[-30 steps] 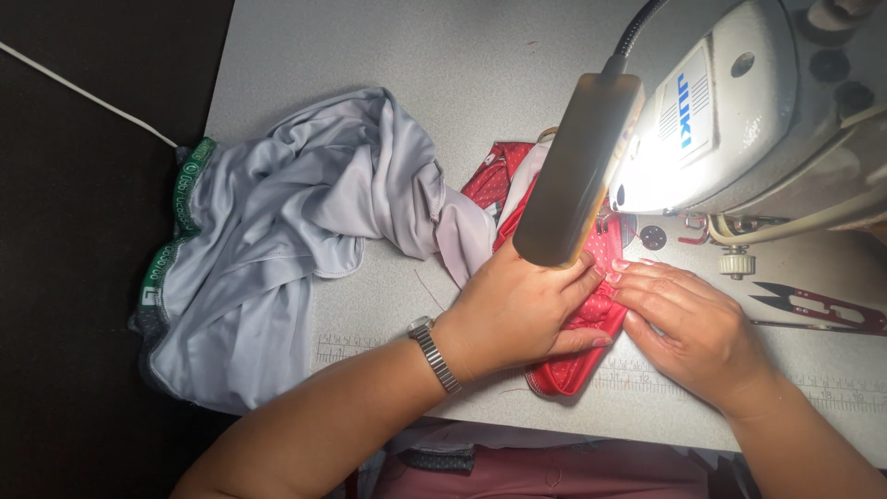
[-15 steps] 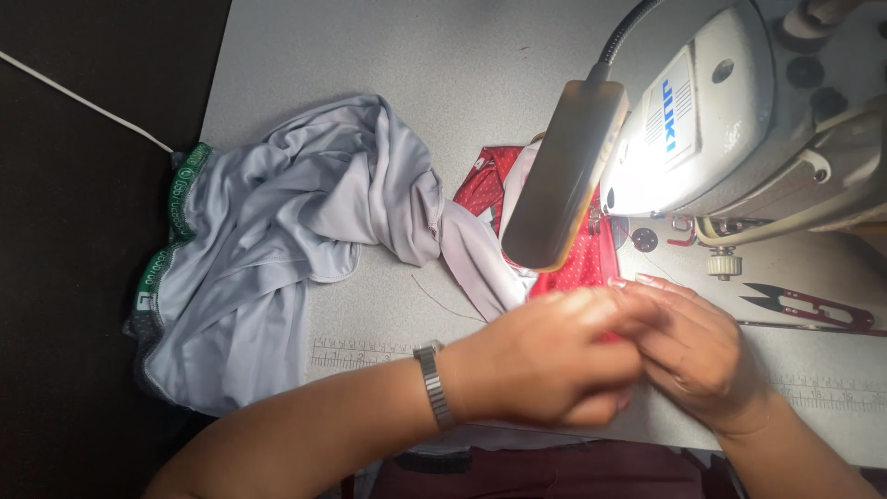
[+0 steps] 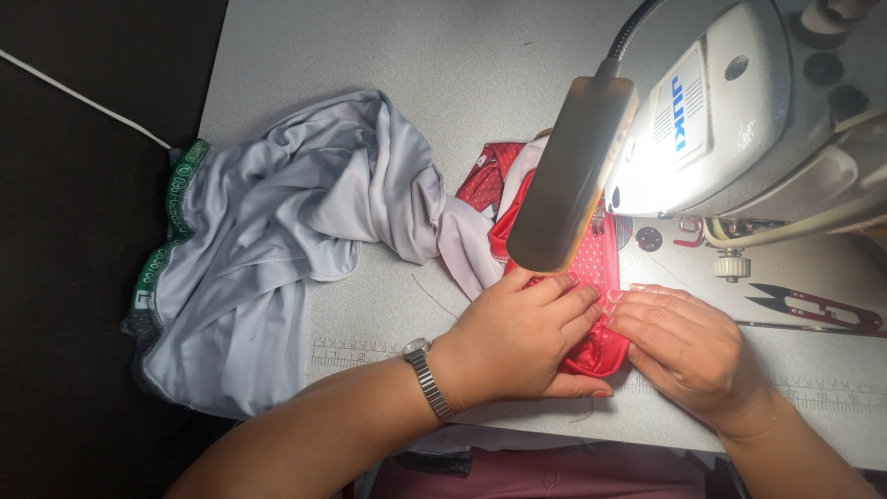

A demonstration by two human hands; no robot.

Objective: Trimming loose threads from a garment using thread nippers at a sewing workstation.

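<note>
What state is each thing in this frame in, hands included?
Left hand: flat, pressing the red fabric.
Right hand: flat, fingertips on the red fabric.
Red dotted fabric: folded, lying under the sewing machine head.
Pale grey garment: bunched, partly hanging off the table edge.
Gooseneck lamp: lit.
Thread snips: lying untouched on the table.
Wristwatch: worn on left wrist.

Both hands press flat on the red dotted fabric (image 3: 596, 277) under the sewing machine (image 3: 739, 139): left hand (image 3: 517, 337), right hand (image 3: 688, 346). Grey cloth (image 3: 277, 259) lies on the tabletop (image 3: 416, 55); thread snips (image 3: 818, 310) near the right.
</note>
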